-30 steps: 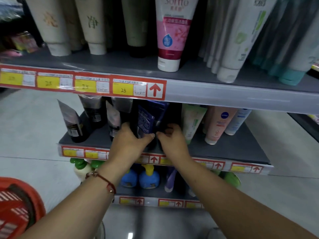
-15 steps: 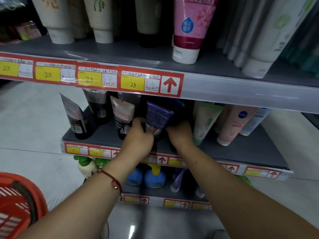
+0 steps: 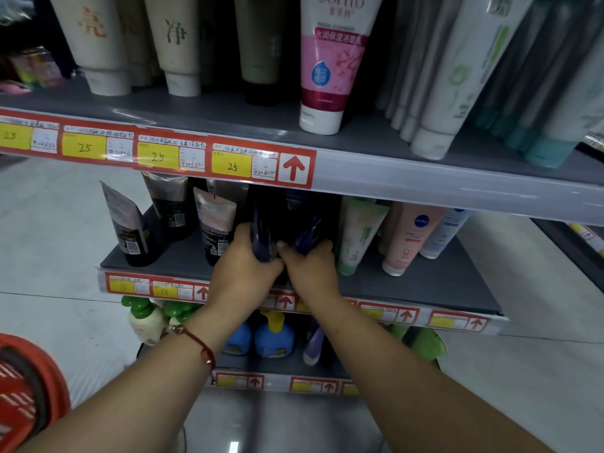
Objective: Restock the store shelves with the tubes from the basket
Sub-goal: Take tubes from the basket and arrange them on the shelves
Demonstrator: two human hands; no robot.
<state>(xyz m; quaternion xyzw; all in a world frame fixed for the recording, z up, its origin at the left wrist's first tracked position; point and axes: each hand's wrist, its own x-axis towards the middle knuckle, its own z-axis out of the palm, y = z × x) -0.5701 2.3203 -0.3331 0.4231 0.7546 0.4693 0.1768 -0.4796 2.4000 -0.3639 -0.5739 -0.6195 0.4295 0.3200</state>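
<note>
Head view, middle shelf. Your left hand grips a dark blue tube, fingers curled round its lower end. The tube stands roughly upright at the shelf's centre.

Your right hand sits just beside the left, the two nearly touching. Its fingers curl round a second dark tube. This part lies in shadow under the upper shelf, so whether it is one tube or a small bunch cannot be told.

Neighbours on the middle shelf: a black-and-pink tube just left of your left hand, two more dark tubes further left, a green-and-white tube just right of your right hand, then a pink tube and a pale one beyond it.

The upper shelf carries larger tubes standing cap-down, among them a pink-and-white tube. Price labels run along its front edge.

The red basket sits at lower left, well apart from both hands. A red string bracelet circles your left wrist.
</note>
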